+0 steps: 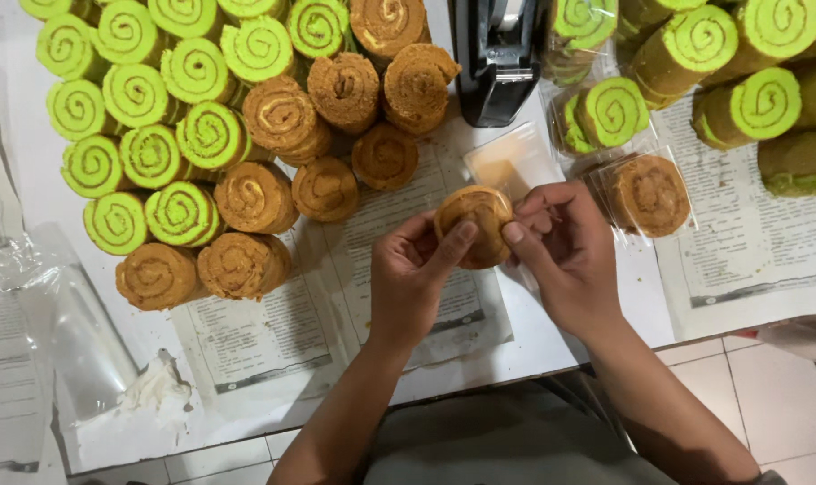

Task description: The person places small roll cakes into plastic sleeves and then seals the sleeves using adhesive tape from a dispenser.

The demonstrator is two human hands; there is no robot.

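My left hand (410, 274) and my right hand (565, 247) together hold a brown swirl roll-cake slice (473, 220) in a clear plastic wrapper above the table. The left thumb presses on the slice's front; the right fingers pinch the wrapper at its right side. Just behind the slice lies a clear plastic bag (513, 162). A wrapped brown slice (649, 193) lies to the right of my right hand.
A heap of green slices (148, 117) and brown slices (336, 99) fills the left. A black tape dispenser (496, 58) stands at the back. Wrapped green rolls (749, 103) lie right. Printed paper sheets (264, 346) cover the white table; loose plastic film (58, 323) sits left.
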